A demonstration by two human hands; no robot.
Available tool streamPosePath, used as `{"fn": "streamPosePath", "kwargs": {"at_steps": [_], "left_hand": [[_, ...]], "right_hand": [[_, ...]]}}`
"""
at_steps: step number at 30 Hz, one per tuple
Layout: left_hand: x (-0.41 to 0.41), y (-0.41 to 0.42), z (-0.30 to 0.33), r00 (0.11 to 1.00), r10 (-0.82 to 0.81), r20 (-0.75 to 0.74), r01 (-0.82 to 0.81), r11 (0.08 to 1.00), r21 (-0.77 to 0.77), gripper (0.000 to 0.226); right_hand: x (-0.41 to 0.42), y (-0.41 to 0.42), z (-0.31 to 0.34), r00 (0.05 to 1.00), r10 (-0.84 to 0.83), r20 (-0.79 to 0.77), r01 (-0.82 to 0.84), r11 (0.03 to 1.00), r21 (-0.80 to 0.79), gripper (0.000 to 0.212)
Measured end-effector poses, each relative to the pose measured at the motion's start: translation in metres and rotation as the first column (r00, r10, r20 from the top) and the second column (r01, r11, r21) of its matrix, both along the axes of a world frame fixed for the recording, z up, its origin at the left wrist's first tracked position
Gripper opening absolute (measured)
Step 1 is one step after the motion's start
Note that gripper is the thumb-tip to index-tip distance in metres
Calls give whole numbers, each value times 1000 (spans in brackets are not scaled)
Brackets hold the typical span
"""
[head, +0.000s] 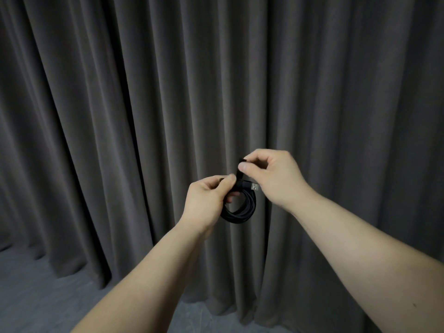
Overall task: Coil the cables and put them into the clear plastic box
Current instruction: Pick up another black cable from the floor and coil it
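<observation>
The left hand [206, 200] is gripping a tightly wound black cable coil [241, 207], silver USB plug [255, 187] poking right, while the right hand [271, 176] is pinching its black strap [240, 175] upright.

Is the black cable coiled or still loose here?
Coiled: the black cable hangs in stacked round loops from the left hand, while the right hand pinches a black strap above it.

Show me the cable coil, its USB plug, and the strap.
coil [240, 212], head view, lower arc of the loops.
plug [255, 187], head view, its metal tip.
strap [240, 177], head view, the stretch below the right thumb.
</observation>
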State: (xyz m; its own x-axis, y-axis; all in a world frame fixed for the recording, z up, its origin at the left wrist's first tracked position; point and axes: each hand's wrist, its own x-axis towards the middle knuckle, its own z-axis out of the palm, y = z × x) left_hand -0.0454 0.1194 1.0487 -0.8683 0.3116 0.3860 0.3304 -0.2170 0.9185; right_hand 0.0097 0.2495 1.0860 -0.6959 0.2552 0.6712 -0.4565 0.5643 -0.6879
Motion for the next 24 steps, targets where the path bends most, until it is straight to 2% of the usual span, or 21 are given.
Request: {"fn": "streamPosePath", "kwargs": {"at_steps": [4, 7, 9, 11, 14, 17, 24], "left_hand": [[1, 1, -4, 1000, 5, -11, -6, 999, -52, 20], [-2, 2, 0, 999, 37, -21, -38, 998, -47, 20], [-5, 3, 4, 998, 63, -20, -63, 998, -24, 17], [-7, 3, 7, 997, 75, -6, -75, 997, -4, 16], [-9, 1, 10, 999, 48, 20, -48, 999, 17, 20], [-7, 1, 13, 997, 21, 68, -25, 999, 46, 22], [-10, -1, 16, 994, -8, 106, 3, 999, 43, 23]], "right_hand": [[-5, 1, 0, 996, -89, 18, 89, 995, -53, 10], [-4, -5, 0, 998, -65, -11, 63, 992, -106, 15], [-1, -9, -2, 999, -36, -35, 33, 996, -78, 22], [0, -9, -6, 999, -17, -50, 18, 1000, 6, 21], [1, -5, -13, 990, -18, -140, 46, 979, 197, 5], [1, -1, -16, 972, -15, -236, 111, 910, 399, 11], [0, 9, -13, 954, 10, -299, 191, 747, 637, 23]]}}
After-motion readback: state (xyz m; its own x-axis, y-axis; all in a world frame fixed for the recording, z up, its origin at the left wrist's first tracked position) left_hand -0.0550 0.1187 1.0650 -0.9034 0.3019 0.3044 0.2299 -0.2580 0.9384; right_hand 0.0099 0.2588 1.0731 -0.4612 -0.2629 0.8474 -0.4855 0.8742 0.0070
